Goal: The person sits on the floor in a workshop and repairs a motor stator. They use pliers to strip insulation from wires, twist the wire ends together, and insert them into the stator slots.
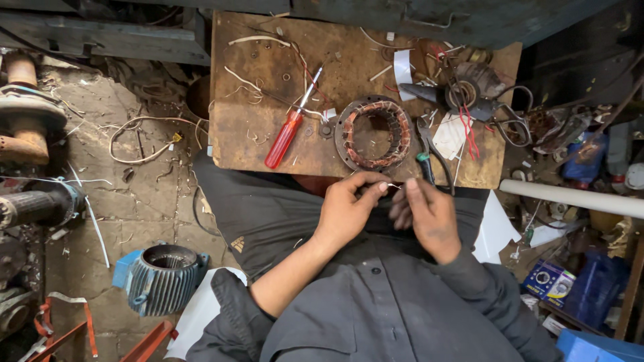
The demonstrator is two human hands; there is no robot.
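We pinched a thin wire (391,186) between our left hand (349,204) and right hand (429,214), fingertips closed on it, just below the wound stator ring (373,133). Left of the ring lay a red screwdriver (288,131); right of it, pliers (429,157) and scissors (500,114).

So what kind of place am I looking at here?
Most likely a small motor repair workshop. A wound stator ring lies on the worn wooden board beside a red screwdriver and pliers, and a finned motor housing sits on the littered floor.
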